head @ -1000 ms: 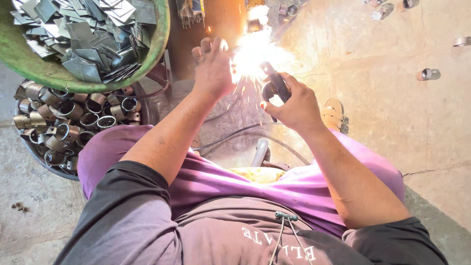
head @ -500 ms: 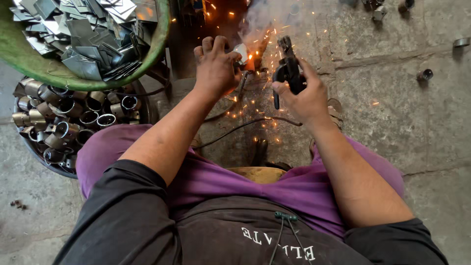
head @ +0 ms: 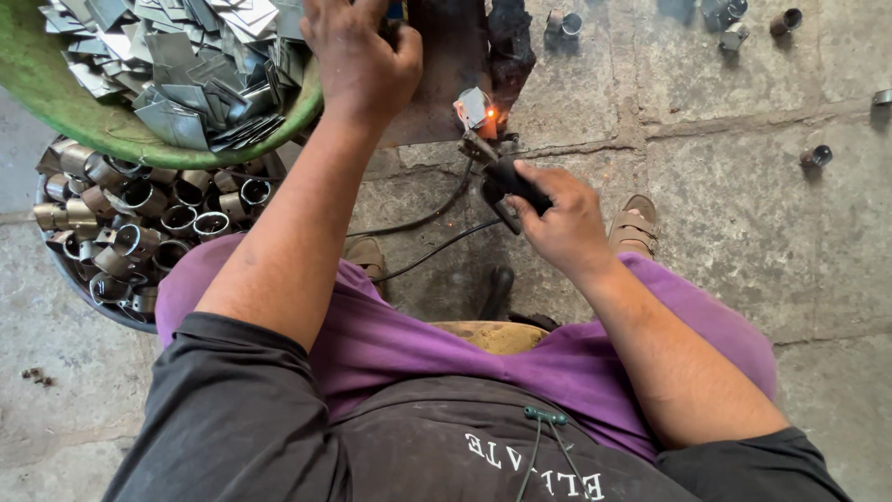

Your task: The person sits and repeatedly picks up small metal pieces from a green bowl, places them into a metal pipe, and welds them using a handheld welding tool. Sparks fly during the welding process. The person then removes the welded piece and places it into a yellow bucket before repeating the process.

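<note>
The right hand point(head: 562, 218) grips a black welding holder point(head: 506, 181), its tip just beyond at a glowing small metal piece point(head: 477, 110). The left hand point(head: 362, 56), curled, perhaps holding something, rests beside a green basin point(head: 65, 112) of uncounted plates; finished rings point(head: 139, 223) fill a tub below.

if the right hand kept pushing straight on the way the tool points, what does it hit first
Most likely the small metal piece with the glowing spot, just beyond the tip of the black electrode holder in the right hand. Depth is hard to judge from above.

left hand point(head: 360, 58) outstretched, right hand point(head: 557, 218) gripping
</note>
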